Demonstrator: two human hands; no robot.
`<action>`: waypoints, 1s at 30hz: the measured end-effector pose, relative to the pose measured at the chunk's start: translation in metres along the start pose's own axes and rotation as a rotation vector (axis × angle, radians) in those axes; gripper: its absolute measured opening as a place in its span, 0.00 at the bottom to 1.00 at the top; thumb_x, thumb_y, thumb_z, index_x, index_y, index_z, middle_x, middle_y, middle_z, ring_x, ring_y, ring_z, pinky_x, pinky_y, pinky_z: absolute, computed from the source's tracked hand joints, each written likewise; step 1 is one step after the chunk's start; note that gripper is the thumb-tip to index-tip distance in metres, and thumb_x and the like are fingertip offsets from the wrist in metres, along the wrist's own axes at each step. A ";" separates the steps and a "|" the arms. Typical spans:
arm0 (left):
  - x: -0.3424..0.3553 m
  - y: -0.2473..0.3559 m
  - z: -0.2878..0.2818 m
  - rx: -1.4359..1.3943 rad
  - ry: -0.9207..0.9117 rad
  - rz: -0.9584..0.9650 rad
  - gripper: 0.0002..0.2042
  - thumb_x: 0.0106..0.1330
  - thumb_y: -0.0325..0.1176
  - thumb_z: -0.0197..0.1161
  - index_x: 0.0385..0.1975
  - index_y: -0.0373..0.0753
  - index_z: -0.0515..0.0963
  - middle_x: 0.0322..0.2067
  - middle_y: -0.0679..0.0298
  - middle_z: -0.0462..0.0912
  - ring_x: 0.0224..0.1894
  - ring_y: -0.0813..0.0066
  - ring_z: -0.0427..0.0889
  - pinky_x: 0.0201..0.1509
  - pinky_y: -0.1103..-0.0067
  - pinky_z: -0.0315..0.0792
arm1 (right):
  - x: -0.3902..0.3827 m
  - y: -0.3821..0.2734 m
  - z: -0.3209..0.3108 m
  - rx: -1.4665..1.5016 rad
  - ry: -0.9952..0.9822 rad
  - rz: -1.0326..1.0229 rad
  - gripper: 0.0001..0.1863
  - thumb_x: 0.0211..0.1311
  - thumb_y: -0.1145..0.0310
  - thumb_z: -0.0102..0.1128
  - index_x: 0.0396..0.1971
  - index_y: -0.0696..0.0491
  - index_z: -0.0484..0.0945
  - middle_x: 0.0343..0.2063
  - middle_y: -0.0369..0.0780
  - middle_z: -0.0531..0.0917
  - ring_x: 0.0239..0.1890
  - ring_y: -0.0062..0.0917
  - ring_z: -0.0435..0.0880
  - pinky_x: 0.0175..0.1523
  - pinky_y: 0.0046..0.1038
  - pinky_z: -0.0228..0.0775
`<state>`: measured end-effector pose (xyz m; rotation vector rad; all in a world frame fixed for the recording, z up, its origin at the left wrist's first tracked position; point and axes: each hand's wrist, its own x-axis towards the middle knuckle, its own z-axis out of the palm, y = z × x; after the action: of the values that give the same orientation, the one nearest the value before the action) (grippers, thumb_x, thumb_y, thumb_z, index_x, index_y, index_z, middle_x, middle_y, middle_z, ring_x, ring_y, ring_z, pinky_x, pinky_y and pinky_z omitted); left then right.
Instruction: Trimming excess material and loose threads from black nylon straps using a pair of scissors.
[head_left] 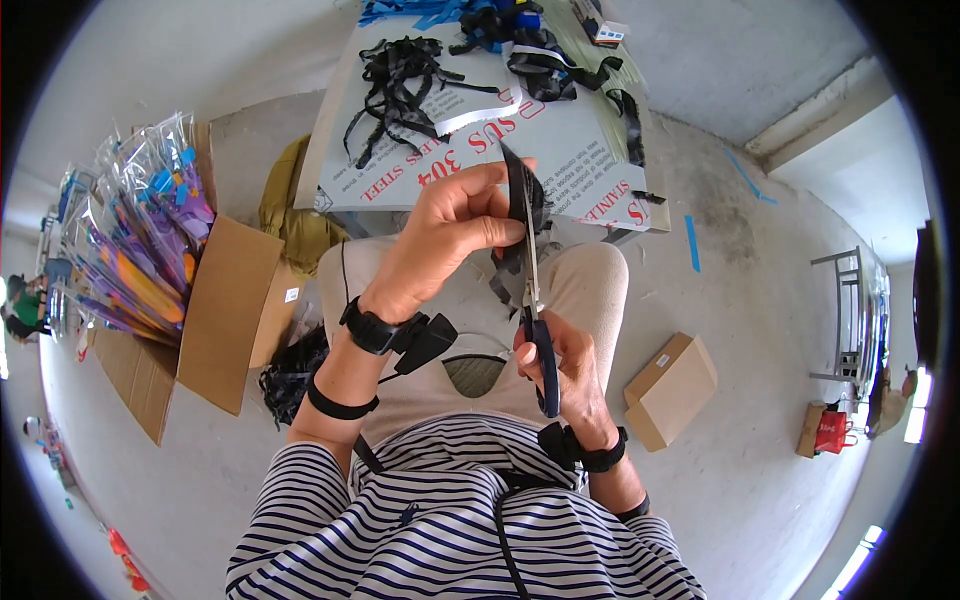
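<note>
My left hand is raised in front of the table, thumb and fingers pinching a black strip of thin material. The strip's upper end is pointed, and some of it hangs below my fingers. My right hand is wrapped round the dark handles of a pair of scissors. Their metal blades point up toward the strip and lie against it; whether they are cutting into it I cannot tell. Beyond my hands, a tangled pile of black strips lies on the table.
More black strips and blue strips lie at the table's far side. A cardboard box of plastic-wrapped purple and orange items stands at left, near an olive bag. A smaller carton sits on the floor at right.
</note>
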<state>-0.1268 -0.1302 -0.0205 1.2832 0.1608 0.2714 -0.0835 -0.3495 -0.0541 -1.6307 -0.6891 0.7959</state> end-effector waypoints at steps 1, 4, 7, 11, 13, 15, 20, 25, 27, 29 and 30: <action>-0.001 0.000 0.000 0.000 0.000 -0.001 0.28 0.63 0.19 0.61 0.67 0.34 0.69 0.34 0.70 0.82 0.35 0.84 0.80 0.42 0.83 0.76 | 0.000 -0.001 0.000 -0.022 -0.008 0.023 0.26 0.59 0.49 0.72 0.27 0.59 0.77 0.21 0.37 0.78 0.26 0.21 0.74 0.35 0.26 0.68; -0.002 -0.002 0.001 -0.007 -0.024 0.013 0.28 0.63 0.20 0.61 0.66 0.33 0.69 0.33 0.71 0.80 0.35 0.84 0.80 0.43 0.83 0.76 | 0.002 -0.001 0.001 -0.023 0.013 0.010 0.26 0.58 0.48 0.72 0.26 0.59 0.76 0.21 0.37 0.77 0.25 0.23 0.73 0.35 0.26 0.67; -0.003 -0.002 0.003 -0.032 0.017 0.006 0.26 0.64 0.18 0.62 0.65 0.35 0.71 0.32 0.69 0.81 0.33 0.84 0.79 0.39 0.85 0.75 | 0.002 -0.001 0.001 -0.011 0.017 0.002 0.26 0.59 0.49 0.72 0.26 0.59 0.76 0.20 0.37 0.77 0.25 0.23 0.73 0.34 0.27 0.66; -0.003 -0.001 0.002 -0.048 -0.010 0.005 0.25 0.64 0.18 0.62 0.63 0.34 0.72 0.32 0.68 0.81 0.33 0.84 0.79 0.39 0.84 0.76 | -0.003 0.004 0.000 -0.054 0.038 -0.029 0.31 0.62 0.38 0.65 0.28 0.57 0.77 0.18 0.31 0.76 0.21 0.14 0.73 0.28 0.19 0.62; -0.004 -0.001 0.001 -0.036 -0.032 0.008 0.25 0.64 0.18 0.62 0.63 0.33 0.72 0.32 0.68 0.81 0.33 0.84 0.79 0.39 0.84 0.76 | -0.005 0.003 0.001 0.084 0.043 0.023 0.25 0.66 0.47 0.66 0.29 0.58 0.77 0.18 0.31 0.76 0.20 0.13 0.72 0.26 0.19 0.61; -0.006 -0.001 0.000 -0.055 -0.032 -0.005 0.24 0.64 0.19 0.63 0.62 0.32 0.72 0.32 0.67 0.81 0.34 0.83 0.80 0.40 0.84 0.76 | -0.006 0.000 0.001 0.111 0.039 0.047 0.22 0.66 0.51 0.67 0.29 0.58 0.77 0.18 0.32 0.76 0.19 0.13 0.72 0.26 0.19 0.60; 0.000 -0.001 -0.002 -0.001 0.067 0.061 0.20 0.65 0.25 0.66 0.57 0.31 0.75 0.33 0.68 0.82 0.36 0.83 0.80 0.42 0.81 0.76 | -0.008 0.005 -0.002 0.117 0.046 0.042 0.18 0.65 0.57 0.69 0.30 0.58 0.78 0.18 0.32 0.76 0.19 0.13 0.72 0.25 0.18 0.60; 0.014 -0.006 -0.006 -0.058 0.242 0.162 0.07 0.67 0.34 0.67 0.36 0.39 0.79 0.31 0.73 0.81 0.35 0.87 0.77 0.39 0.83 0.72 | -0.008 0.003 -0.003 0.067 0.011 0.064 0.21 0.64 0.53 0.70 0.29 0.58 0.78 0.19 0.32 0.76 0.20 0.14 0.74 0.26 0.17 0.62; 0.013 -0.002 0.001 -0.108 0.270 0.131 0.07 0.68 0.35 0.66 0.34 0.40 0.78 0.31 0.74 0.80 0.34 0.88 0.77 0.39 0.83 0.72 | -0.007 0.006 -0.003 0.046 0.001 0.029 0.23 0.63 0.50 0.70 0.29 0.58 0.78 0.19 0.32 0.76 0.20 0.14 0.74 0.27 0.18 0.62; 0.010 -0.001 0.006 -0.159 0.298 0.098 0.07 0.69 0.36 0.65 0.32 0.42 0.77 0.30 0.74 0.80 0.33 0.88 0.76 0.39 0.83 0.72 | -0.006 0.006 -0.002 0.026 -0.008 -0.006 0.26 0.63 0.46 0.69 0.28 0.58 0.78 0.18 0.32 0.76 0.21 0.14 0.75 0.27 0.18 0.62; 0.009 -0.002 0.007 -0.158 0.313 0.088 0.07 0.70 0.37 0.64 0.31 0.42 0.77 0.30 0.75 0.79 0.32 0.88 0.76 0.39 0.83 0.72 | -0.005 0.006 -0.002 -0.003 -0.016 -0.015 0.28 0.62 0.43 0.68 0.28 0.57 0.78 0.18 0.32 0.76 0.21 0.15 0.75 0.28 0.19 0.62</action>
<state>-0.1158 -0.1347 -0.0199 1.0867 0.3430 0.5507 -0.0849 -0.3550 -0.0588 -1.6218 -0.7135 0.7978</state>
